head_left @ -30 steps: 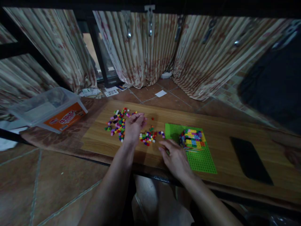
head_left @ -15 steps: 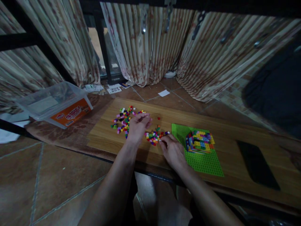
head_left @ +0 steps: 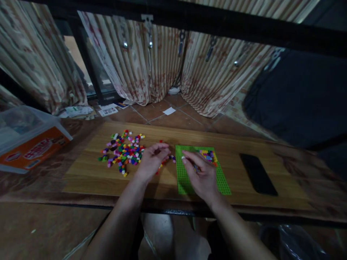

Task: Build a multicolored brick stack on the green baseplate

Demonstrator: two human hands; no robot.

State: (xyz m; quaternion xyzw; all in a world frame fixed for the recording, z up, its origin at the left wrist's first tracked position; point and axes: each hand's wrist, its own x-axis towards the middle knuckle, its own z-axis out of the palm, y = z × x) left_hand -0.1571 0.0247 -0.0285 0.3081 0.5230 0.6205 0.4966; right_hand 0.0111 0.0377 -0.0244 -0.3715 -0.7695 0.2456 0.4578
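My right hand [head_left: 202, 177] is over the green baseplate [head_left: 183, 182], thumb and forefinger pinching a small white toy brick [head_left: 183, 157]. Behind that hand, partly covered by it, a multicoloured brick structure [head_left: 209, 155] stands on the plate. To the left, my left hand [head_left: 152, 160] hovers at the right side of the loose coloured bricks [head_left: 131, 153]. Its fingers are curled in towards the thumb; whatever they hold, if anything, does not show. A few more bricks [head_left: 172, 158] lie between the left hand and the plate, partly hidden.
The wooden board [head_left: 89, 180] bears all the bricks. A black phone-like slab [head_left: 257, 174] lies at its right. A clear plastic bin [head_left: 35, 144] with an orange label stands on the left. Curtains [head_left: 151, 65] hang behind, and papers [head_left: 169, 111] lie on the tiled floor.
My right hand has left the loose bricks and moved over the baseplate, carrying the white brick. The left hand stays near the bricks. The whole view has swung to the right.
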